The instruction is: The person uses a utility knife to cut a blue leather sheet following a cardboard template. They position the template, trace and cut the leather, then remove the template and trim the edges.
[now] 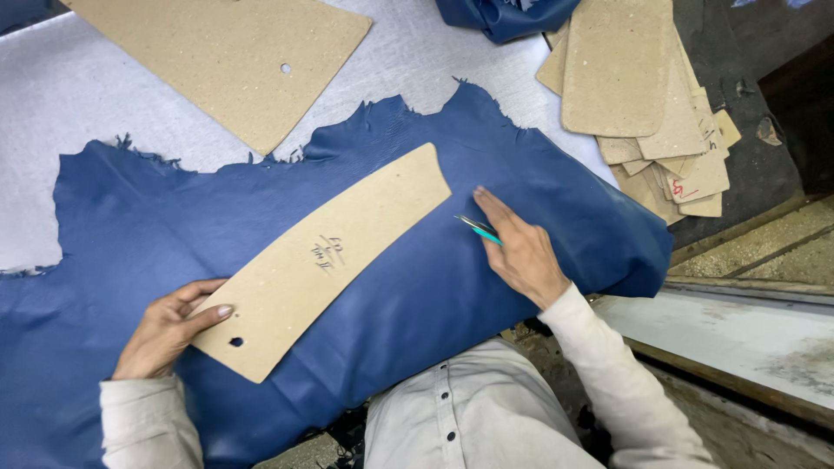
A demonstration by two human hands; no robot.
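- The long curved card pattern (317, 260) lies flat on the blue leather (486, 287), in the middle of the table (35, 113).
- The left hand (169, 328) pinches its near left end, thumb on top, close to a small hole.
- The right hand (519, 247) rests flat on the leather just right of the pattern, with a thin teal pen (478, 229) tucked between its fingers.
- The card looks stiff, thin and light. It may slide on the leather, so pressing it down flat seems best.
- The leather looks soft and floppy.
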